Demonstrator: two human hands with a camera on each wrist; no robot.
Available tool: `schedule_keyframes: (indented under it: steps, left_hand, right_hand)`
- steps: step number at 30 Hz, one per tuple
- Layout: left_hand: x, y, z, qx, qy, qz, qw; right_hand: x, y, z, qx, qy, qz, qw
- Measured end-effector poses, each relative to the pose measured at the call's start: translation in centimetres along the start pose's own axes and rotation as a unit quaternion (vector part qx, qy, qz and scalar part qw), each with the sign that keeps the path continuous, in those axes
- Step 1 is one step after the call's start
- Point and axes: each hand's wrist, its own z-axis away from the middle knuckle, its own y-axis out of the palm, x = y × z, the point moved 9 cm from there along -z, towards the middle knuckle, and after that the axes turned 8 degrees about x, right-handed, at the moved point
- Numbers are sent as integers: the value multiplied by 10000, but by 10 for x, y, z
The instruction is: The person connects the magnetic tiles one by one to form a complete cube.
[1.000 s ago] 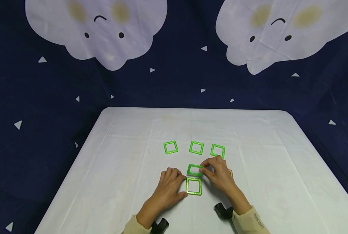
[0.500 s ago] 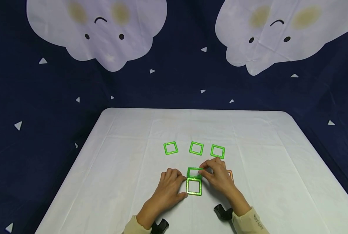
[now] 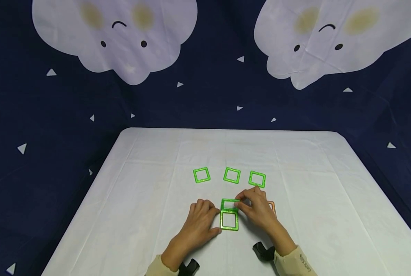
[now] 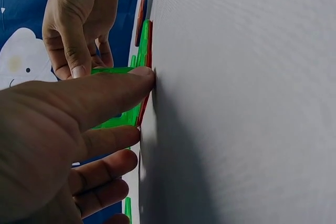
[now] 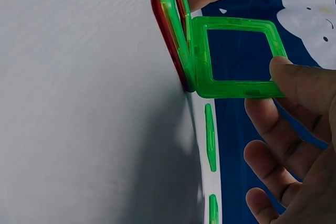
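Note:
My right hand pinches a green square magnetic tile by its outer edge, between thumb and fingers. This open-framed tile stands up from the far edge of a flat tile, and the two touch. Seen from the wrists, the flat piece is green above with a red layer underneath. My left hand rests beside it on the left, its straight thumb and index finger touching its near and far corners. In the left wrist view, that thumb covers part of the tiles.
Three more green square tiles lie farther back: a left one, a middle one and a right one close to my right knuckles. An orange tile is partly hidden by my right hand. All lie on a white-covered table.
The green tile in my right hand has come nearer and down, closing the small gap, and now meets the flat tile's far edge. My left hand stays in place.

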Motion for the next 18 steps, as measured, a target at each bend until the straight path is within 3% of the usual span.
schedule_keyframes:
  steps: [5,18]
  left_hand:
    - [3,-3,0,-22,-66,135,9999]
    - [12,-21,-8,-479,-156,470,9976]
  right_hand:
    - [0,0,1,24,-1,-43,10000]
    - [2,1,4,69,79,-82,9999]
